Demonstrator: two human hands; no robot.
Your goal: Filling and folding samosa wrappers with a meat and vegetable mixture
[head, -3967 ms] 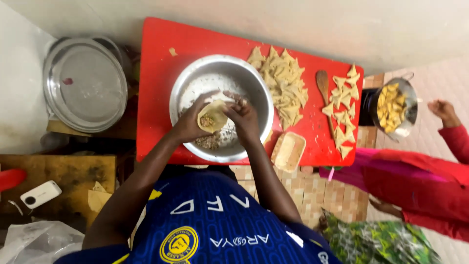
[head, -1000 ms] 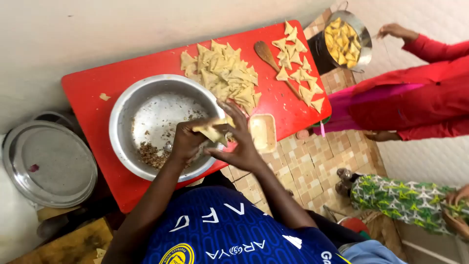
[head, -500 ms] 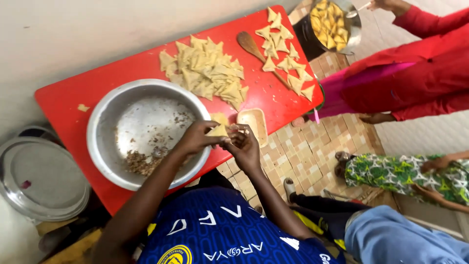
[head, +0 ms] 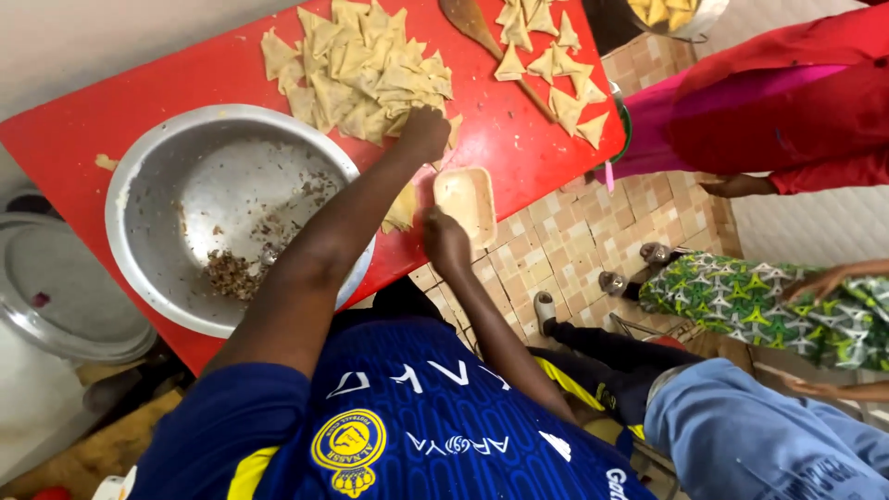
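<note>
My left hand (head: 425,132) reaches across the red table (head: 185,83) and rests with curled fingers on the near edge of a heap of folded pastry triangles (head: 361,69). What those fingers hold is hidden. My right hand (head: 447,243) is at the near corner of a small cream rectangular dish (head: 468,199) and holds a folded pastry (head: 403,208) that shows just under my left forearm. A large metal bowl (head: 148,185) with a little brown filling (head: 231,273) sits to the left of both hands.
More pastry triangles (head: 556,74) and a wooden spoon (head: 468,20) lie at the far right of the table. A round metal lid (head: 56,296) sits at the left. A person in red (head: 787,102) stands at the right; another person's patterned cloth (head: 769,296) and jeans (head: 769,435) are nearby.
Both hands were together on one pastry beside the bowl. Now my left hand has stretched out to the pastry heap, and my right hand stays by the small dish.
</note>
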